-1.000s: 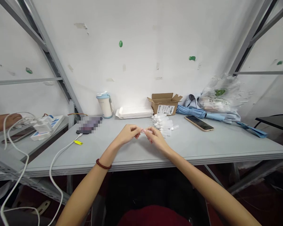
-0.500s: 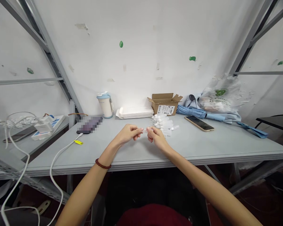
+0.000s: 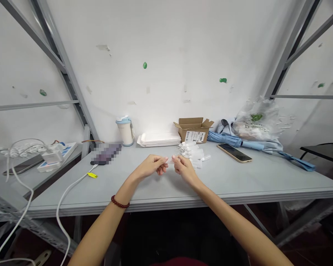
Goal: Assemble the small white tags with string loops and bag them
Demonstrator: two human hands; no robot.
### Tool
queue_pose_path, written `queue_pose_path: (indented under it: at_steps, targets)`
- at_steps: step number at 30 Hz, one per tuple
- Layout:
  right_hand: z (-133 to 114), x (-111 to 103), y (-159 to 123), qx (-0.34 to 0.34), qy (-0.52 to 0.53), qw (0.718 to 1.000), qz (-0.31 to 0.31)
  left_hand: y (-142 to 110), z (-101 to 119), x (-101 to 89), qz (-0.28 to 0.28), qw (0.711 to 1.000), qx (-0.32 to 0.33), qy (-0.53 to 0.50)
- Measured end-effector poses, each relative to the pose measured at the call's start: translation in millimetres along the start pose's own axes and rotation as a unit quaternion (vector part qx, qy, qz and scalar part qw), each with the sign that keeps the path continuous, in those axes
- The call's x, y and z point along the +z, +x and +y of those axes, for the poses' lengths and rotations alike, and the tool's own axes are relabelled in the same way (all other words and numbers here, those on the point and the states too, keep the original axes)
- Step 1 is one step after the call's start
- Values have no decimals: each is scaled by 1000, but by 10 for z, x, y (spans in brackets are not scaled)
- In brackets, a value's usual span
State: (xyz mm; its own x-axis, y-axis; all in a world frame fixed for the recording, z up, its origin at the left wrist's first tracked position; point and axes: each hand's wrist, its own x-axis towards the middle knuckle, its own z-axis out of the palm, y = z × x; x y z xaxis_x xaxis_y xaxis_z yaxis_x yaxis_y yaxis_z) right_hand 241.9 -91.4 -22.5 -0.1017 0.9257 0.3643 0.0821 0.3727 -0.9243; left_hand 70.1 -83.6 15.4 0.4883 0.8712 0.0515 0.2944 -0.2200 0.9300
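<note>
White wall (image 3: 166, 44) behind, scuffed, with green spots. Grey desk (image 3: 224, 181) below it, running across the view; its front edge passes under both forearms.

Back right corner of desk: clear plastic bag (image 3: 255, 125), with a folded blue umbrella (image 3: 233, 140) in front, its narrow end pointing toward the right edge. Back edge, right of middle: cardboard box (image 3: 192, 131), flaps up, label facing front. Just left of it along the same edge, a flat white stack (image 3: 159, 139). Farther left, cup (image 3: 125, 131), upright, blue lid.

Toward the left edge: dark device (image 3: 107, 153), detail blurred out, white cable (image 3: 74, 184) running from it over the front edge. Right half: phone (image 3: 234, 153), face up, near the umbrella.

Left hand (image 3: 154, 164) over mid-desk, thumb and fingers pinched together; red bead bracelet (image 3: 120, 202) on that wrist. Right hand (image 3: 184, 168) opposite, just apart from it, likewise pinched. Pile of translucent pieces (image 3: 195, 157) between right hand and box, partly hidden by the hand.

Smallest: clear piece (image 3: 170, 161), clamped between the two hands' fingertips, mid-desk; its shape too faint to tell.
</note>
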Motion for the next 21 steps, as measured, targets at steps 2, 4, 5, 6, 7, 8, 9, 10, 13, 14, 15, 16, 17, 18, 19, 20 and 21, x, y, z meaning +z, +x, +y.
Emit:
queue_pose_path:
  at_steps: [2,4,5,6,7,8,9,10,13,14,15,16,17,18,19,20,21]
  targets:
    - [23,-4,19,-2,-10,1000,-3,-14,3,6,0,1000,26,12]
    - [59,-9,45,10,3,1000,-16,-20,4,21,3,999,44,28]
    - [77,-11,58,19,17,999,-22,-19,3,32,9,998,47,34]
    - [92,-13,69,27,31,999,-26,-15,3,43,13,998,46,38]
    - [102,-15,77,32,38,998,-28,-10,3,53,12,998,44,41]
    - [104,-17,80,33,34,999,-24,-5,4,59,3,998,39,43]
    - [100,-20,78,28,21,999,-18,-1,5,59,-12,998,33,46]
    - [89,-22,73,20,1,1000,-10,1,7,55,-29,998,26,50]
    - [41,-25,44,-3,-47,999,3,-1,9,25,-46,997,12,56]
    - [28,-24,36,-8,-51,999,3,-3,9,15,-43,998,12,54]
    - [20,-22,30,-10,-51,999,3,-4,8,8,-41,998,11,49]
    - [17,-21,27,-11,-48,999,2,-4,6,4,-40,998,7,43]
    - [18,-20,27,-11,-42,999,3,-3,3,4,-40,999,0,33]
    - [22,-20,29,-10,-36,999,5,0,-1,6,-41,999,-10,19]
    - [27,-21,32,-10,-30,999,7,5,-6,10,-42,999,-22,0]
    - [32,-23,33,-9,-24,1000,8,10,-12,15,-43,998,-34,-22]
    - [35,-24,33,-7,-20,1000,11,16,-17,19,-43,997,-45,-43]
